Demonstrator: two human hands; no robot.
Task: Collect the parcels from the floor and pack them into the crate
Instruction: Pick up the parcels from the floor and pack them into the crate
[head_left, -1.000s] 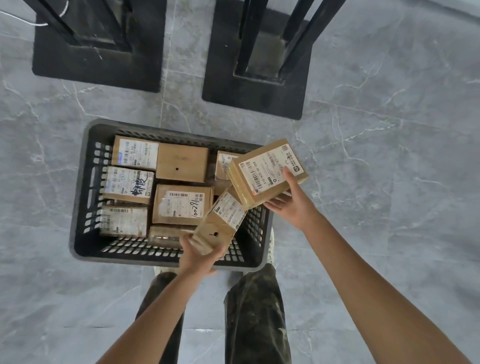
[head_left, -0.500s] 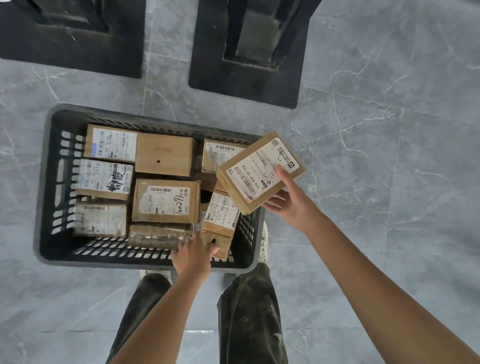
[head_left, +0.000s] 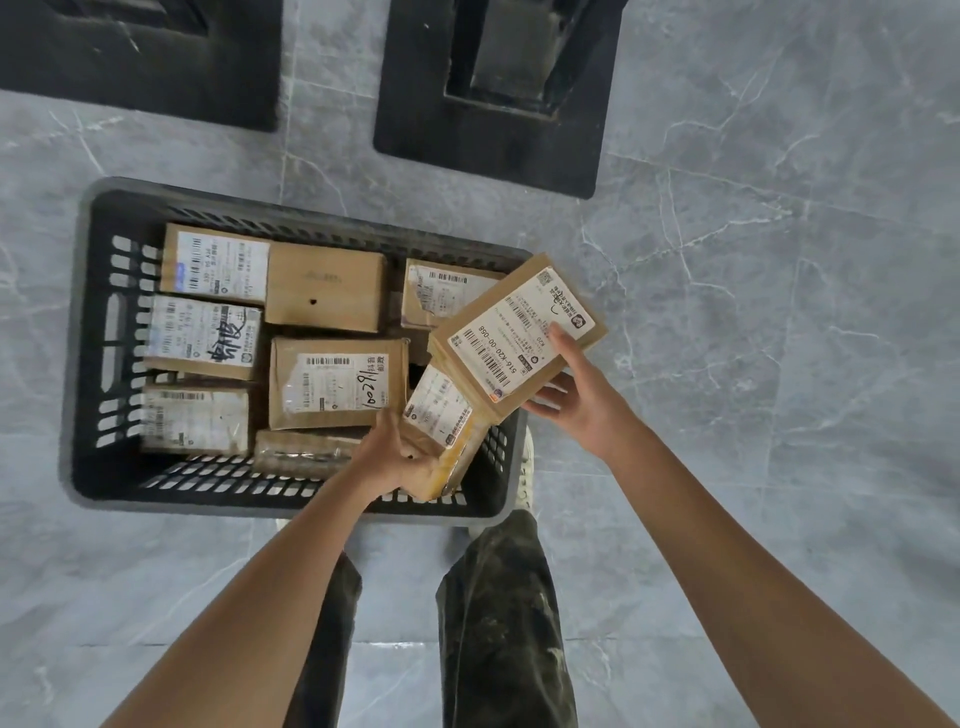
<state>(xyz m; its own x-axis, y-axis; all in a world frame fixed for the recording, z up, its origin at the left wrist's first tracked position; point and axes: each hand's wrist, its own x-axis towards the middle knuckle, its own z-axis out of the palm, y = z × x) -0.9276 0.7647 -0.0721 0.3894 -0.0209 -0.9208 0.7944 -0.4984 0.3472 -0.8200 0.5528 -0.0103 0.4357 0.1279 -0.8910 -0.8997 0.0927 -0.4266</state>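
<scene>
A dark grey slotted crate (head_left: 83, 322) stands on the floor in front of me, holding several brown cardboard parcels with white labels. My left hand (head_left: 397, 457) grips a narrow parcel (head_left: 441, 415) at its near end, inside the crate's near right corner. My right hand (head_left: 576, 400) holds a larger flat parcel (head_left: 514, 332) with a big barcode label, thumb on top and fingers underneath. That parcel hovers over the crate's right rim and overlaps the narrow one.
Two black square stand bases (head_left: 488, 135) (head_left: 140, 78) sit on the grey marble floor (head_left: 753, 312) just beyond the crate. My legs in dark trousers (head_left: 498, 623) and a pale shoe (head_left: 524, 467) are right behind the crate's near wall.
My left hand has lowered the narrow parcel into the crate's near right corner. The larger parcel in my right hand has tilted and come down a little toward the crate.
</scene>
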